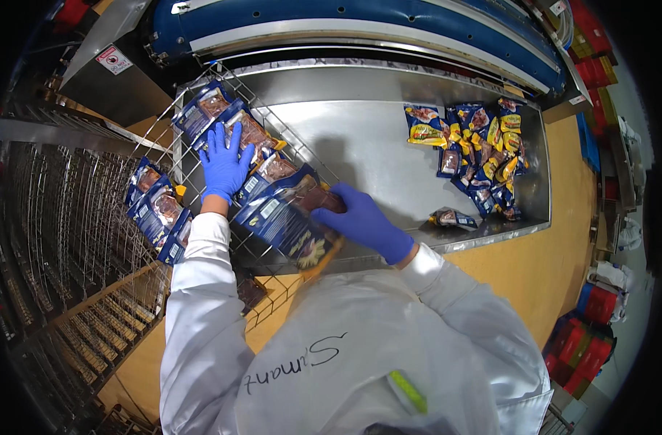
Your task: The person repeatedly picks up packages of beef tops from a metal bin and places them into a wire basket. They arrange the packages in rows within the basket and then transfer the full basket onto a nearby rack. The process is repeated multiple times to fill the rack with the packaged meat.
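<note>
My left hand (pixel 226 168), in a blue glove, lies with its fingers spread on sealed blue packets of brown meat (pixel 199 119) set out in a row on a wire rack (pixel 302 145). In my right hand (pixel 371 225), also gloved in blue, the edge of a larger-looking blue meat packet (pixel 291 230) is gripped between thumb and fingers. That packet is tilted and partly blurred above the near end of the rack. Another row of packets (pixel 160 210) lies along the rack's left side, beyond my left wrist.
A steel tray table (pixel 345 134) holds a heap of blue and yellow packets (pixel 487 156) on its right, with one stray packet (pixel 453 218) near the front rim. Behind runs a blue machine roller (pixel 360 25). Stacked wire racks (pixel 63 225) stand at left; red crates (pixel 581 351) sit far right.
</note>
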`<state>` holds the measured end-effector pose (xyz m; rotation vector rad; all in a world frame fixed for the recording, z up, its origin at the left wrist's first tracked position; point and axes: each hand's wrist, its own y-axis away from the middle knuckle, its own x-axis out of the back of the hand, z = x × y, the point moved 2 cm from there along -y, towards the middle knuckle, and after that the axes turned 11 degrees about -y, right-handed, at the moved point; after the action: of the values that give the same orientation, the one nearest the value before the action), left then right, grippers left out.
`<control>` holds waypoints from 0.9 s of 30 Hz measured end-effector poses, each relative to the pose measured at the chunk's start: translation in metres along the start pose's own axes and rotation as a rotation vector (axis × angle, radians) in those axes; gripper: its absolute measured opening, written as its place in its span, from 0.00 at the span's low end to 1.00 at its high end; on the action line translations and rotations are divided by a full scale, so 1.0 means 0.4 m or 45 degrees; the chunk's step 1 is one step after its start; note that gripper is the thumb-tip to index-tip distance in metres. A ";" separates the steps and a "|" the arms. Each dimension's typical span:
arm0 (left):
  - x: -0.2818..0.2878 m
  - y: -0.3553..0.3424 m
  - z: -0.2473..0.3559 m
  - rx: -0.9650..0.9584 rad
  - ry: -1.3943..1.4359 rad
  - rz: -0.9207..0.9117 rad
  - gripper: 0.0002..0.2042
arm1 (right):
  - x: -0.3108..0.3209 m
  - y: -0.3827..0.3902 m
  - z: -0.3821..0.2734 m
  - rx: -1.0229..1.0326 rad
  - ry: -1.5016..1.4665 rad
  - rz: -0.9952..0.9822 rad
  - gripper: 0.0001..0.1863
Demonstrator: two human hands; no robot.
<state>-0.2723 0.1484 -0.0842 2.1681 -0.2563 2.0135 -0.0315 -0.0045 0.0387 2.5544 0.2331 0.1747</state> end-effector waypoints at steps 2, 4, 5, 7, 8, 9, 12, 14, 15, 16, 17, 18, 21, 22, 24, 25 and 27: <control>0.008 -0.015 0.013 -0.032 0.062 -0.018 0.30 | -0.022 -0.012 0.098 0.381 0.600 0.265 0.28; 0.046 0.026 0.016 -0.003 0.100 0.153 0.27 | -0.053 -0.017 0.131 0.576 0.850 0.253 0.30; 0.050 0.046 0.008 0.087 0.237 0.221 0.25 | -0.071 -0.024 0.130 0.575 0.798 0.134 0.32; 0.068 0.100 0.016 0.210 0.352 0.029 0.22 | -0.098 -0.033 0.143 0.641 0.858 0.005 0.35; 0.080 0.138 0.039 0.246 0.330 -0.229 0.21 | -0.114 -0.037 0.166 0.708 0.976 -0.009 0.37; 0.049 0.169 0.060 0.110 0.209 0.047 0.21 | -0.127 -0.040 0.184 0.774 1.093 -0.022 0.38; 0.089 0.138 0.075 0.194 0.257 -0.321 0.26 | -0.135 -0.049 0.163 0.639 1.068 -0.091 0.41; 0.129 0.098 0.083 0.204 0.555 -0.670 0.27 | -0.149 -0.053 0.168 0.576 1.109 -0.054 0.42; 0.135 0.087 0.089 0.204 0.704 -0.844 0.27 | -0.152 -0.054 0.172 0.544 1.131 -0.032 0.42; 0.133 0.084 0.088 0.069 0.826 -0.693 0.27 | -0.157 -0.052 0.173 0.528 1.161 -0.037 0.42; 0.119 0.084 0.084 -0.068 0.942 -0.538 0.27 | -0.162 -0.050 0.174 0.511 1.191 -0.040 0.42; 0.112 0.082 0.078 -0.205 1.052 -0.381 0.27 | -0.165 -0.049 0.176 0.494 1.220 -0.043 0.42; 0.123 0.024 0.076 -0.152 0.747 -0.387 0.25 | -0.165 -0.046 0.195 0.554 1.200 -0.022 0.44; 0.126 -0.005 0.087 -0.153 0.554 -0.396 0.25 | -0.163 -0.050 0.205 0.534 1.170 -0.015 0.44; 0.083 -0.026 0.058 -0.130 0.493 -0.341 0.22 | -0.174 -0.056 0.205 0.537 1.118 -0.027 0.45; 0.049 -0.031 0.053 -0.032 0.639 -0.332 0.20 | -0.177 -0.064 0.213 0.447 1.165 -0.076 0.47; 0.021 -0.017 0.080 0.095 0.781 -0.112 0.15 | -0.166 -0.073 0.202 0.327 1.153 -0.201 0.48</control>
<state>-0.2389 0.1471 -0.0783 1.4559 0.0011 2.5323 -0.0860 -0.0363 -0.0498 2.5039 0.8291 1.3055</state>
